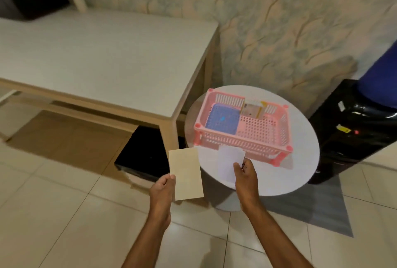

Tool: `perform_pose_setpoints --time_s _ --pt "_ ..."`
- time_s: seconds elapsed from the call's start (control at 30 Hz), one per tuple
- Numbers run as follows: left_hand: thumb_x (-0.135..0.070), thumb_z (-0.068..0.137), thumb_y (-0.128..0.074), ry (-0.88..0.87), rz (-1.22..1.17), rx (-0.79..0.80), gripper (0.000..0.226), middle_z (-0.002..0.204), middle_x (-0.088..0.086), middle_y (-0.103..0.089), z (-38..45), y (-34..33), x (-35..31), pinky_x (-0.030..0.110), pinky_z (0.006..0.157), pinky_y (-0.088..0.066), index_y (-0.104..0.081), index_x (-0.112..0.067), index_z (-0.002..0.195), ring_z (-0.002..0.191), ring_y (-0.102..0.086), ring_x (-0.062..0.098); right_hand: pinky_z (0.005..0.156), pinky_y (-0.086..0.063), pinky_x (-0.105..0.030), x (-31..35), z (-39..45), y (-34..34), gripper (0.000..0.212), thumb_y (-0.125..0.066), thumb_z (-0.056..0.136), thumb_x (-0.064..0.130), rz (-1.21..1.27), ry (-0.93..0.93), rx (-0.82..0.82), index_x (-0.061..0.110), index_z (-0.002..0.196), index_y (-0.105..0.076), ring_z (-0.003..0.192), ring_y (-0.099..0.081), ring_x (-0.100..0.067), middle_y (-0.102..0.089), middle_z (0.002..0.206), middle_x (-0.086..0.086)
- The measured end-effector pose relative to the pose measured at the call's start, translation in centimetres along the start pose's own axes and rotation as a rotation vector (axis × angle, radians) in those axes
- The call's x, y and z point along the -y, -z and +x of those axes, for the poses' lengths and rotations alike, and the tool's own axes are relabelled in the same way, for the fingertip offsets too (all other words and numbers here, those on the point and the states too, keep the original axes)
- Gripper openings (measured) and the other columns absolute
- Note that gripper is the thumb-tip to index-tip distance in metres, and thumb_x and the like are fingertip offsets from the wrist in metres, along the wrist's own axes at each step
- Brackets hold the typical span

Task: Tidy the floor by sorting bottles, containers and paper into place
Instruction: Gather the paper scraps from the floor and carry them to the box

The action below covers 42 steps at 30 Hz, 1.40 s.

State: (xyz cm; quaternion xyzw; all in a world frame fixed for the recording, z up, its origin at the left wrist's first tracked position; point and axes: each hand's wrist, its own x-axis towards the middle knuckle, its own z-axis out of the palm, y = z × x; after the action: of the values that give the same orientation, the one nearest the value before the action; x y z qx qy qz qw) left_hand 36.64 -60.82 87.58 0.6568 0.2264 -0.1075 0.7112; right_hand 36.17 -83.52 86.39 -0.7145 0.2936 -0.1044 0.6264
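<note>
Round table — white paper in right grip

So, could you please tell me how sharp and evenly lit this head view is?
Head view: wide-angle bending bows the long table edges; motion blur softens the pink basket and the white sheet in the right hand; glare on the black dispenser; dark shadow beneath the table.

The basket is pink plastic full of little holes. The cream paper looks flat and matt. The round table has a smooth, dull white top. The floor tiles are shiny.
</note>
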Motion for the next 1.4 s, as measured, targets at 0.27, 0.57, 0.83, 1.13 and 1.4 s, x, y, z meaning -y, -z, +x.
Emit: perform_pose_setpoints --time_s 0.27,0.57,0.83,1.13,1.4 --pt "-0.021 0.105 -0.055 -0.033 0.068 0.113 0.022 0.1 0.01 -0.079 4.8 -10.6 -4.1 0.033 0.075 -0.056 -0.075 -0.012 0.104 0.092 -0.073 0.024 0.081 -0.053 -0.025 2.9 7.9 6.3 0.015 -0.058 0.105 0.019 0.178 -0.01 -0.136 0.021 0.12 -0.06 0.108 -0.066 -0.019 -0.069 0.115 0.0" --pt "-0.019 0.105 -0.055 0.009 0.1 0.253 0.021 0.101 0.01 -0.079 12.9 -21.2 -6.8 0.055 0.092 -0.059 -0.075 -0.01 0.104 0.098 -0.074 0.036 0.09 -0.062 -0.045 4.4 17.1 10.1 0.022 -0.059 0.104 0.027 0.157 -0.042 -0.279 0.025 0.126 -0.057 0.109 -0.068 -0.021 -0.067 0.119 0.0" --pt "-0.013 0.102 -0.058 0.021 0.218 0.33 0.021 0.085 0.006 -0.075 19.4 -28.2 -7.1 0.034 0.07 -0.051 -0.075 -0.009 0.09 0.083 -0.064 0.027 0.074 -0.064 -0.034 3.4 24.5 11.5 0.023 -0.058 0.104 0.032 -0.01 -0.085 -0.349 0.025 0.126 -0.052 0.097 -0.071 -0.02 -0.068 0.116 0.0" --pt "-0.005 0.102 -0.054 0.046 0.377 0.261 0.019 0.106 0.013 -0.072 22.1 -34.4 -5.9 0.031 0.072 -0.052 -0.072 -0.01 0.105 0.086 -0.064 0.024 0.091 -0.061 -0.04 2.2 29.9 11.9 0.029 -0.056 0.105 0.033 -0.244 -0.151 -0.228 0.026 0.133 -0.049 0.113 -0.068 -0.025 -0.064 0.131 -0.001" --pt "-0.007 0.103 -0.053 0.075 0.535 0.245 0.017 0.114 0.006 -0.065 22.7 -37.0 -2.8 0.032 0.082 -0.048 -0.06 -0.017 0.114 0.103 -0.06 0.024 0.109 -0.048 -0.044 1.0 31.6 11.7 0.045 -0.054 0.107 0.02 -0.377 -0.167 -0.129 0.021 0.15 -0.04 0.137 -0.055 -0.028 -0.051 0.152 -0.005"
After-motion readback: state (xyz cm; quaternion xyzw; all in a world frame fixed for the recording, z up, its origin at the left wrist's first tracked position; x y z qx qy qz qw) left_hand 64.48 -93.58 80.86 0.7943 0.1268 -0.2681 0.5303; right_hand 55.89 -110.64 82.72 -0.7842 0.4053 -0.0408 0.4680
